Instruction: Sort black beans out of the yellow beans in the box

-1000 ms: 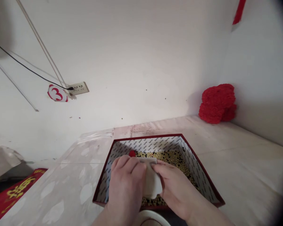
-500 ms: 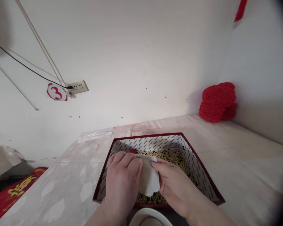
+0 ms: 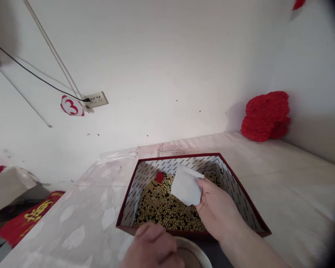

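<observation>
In my right hand (image 3: 212,204) is a small white pouch (image 3: 187,186), paper-like, pinched at its right side between thumb and fingers. It is tilted above a red-rimmed box (image 3: 234,182) holding many small gold and black beads (image 3: 167,208). My left hand (image 3: 155,245) is low at the front, by the left rim of a white bowl (image 3: 202,257). Its fingers look curled but are blurred and partly hidden, so what they hold does not show. Among the beads at the back left lies a red round piece (image 3: 159,177).
The box stands on a pale leaf-patterned tablecloth (image 3: 95,208) against a white wall. A red fluffy bundle (image 3: 265,116) sits in the back right corner. On the wall is a socket (image 3: 97,99) with a black cable (image 3: 44,80). A red bag (image 3: 30,219) lies lower left.
My left hand has let go of the white pouch and moved down toward the bowl. My right hand keeps the pouch, now slightly higher and farther right. More beads show.
</observation>
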The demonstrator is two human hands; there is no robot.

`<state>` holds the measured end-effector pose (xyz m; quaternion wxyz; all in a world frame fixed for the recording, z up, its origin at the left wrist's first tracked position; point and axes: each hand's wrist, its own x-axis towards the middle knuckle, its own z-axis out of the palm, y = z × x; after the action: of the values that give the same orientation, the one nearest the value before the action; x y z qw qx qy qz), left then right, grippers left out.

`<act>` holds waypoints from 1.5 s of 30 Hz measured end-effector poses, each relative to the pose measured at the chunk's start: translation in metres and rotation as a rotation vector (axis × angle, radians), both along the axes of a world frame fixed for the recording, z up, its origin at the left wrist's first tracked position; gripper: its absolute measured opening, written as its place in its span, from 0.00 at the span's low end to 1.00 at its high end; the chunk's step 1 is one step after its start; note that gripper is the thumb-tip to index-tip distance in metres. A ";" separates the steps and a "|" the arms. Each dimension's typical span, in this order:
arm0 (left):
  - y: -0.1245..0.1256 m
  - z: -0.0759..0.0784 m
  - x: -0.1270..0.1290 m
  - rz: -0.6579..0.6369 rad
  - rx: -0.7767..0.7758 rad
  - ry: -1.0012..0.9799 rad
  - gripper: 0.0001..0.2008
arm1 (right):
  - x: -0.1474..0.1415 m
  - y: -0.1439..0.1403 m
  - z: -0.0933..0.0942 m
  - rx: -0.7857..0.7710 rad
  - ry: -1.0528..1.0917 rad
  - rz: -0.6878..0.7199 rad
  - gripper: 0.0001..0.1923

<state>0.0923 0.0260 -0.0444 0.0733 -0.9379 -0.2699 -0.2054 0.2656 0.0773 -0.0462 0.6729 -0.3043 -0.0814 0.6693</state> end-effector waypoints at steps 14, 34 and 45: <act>0.097 0.007 0.015 0.370 -0.326 0.807 0.07 | 0.000 0.000 0.002 0.001 0.009 0.032 0.08; 0.089 -0.009 0.013 0.353 -0.425 1.013 0.09 | -0.001 -0.003 0.001 0.036 -0.004 0.105 0.10; 0.061 0.053 0.020 0.482 -0.138 0.146 0.05 | 0.001 -0.002 0.001 0.053 -0.014 0.164 0.09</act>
<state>0.1119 0.0869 0.0090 0.0751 -0.8617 -0.4928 -0.0947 0.2662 0.0748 -0.0451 0.6232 -0.2833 -0.1282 0.7176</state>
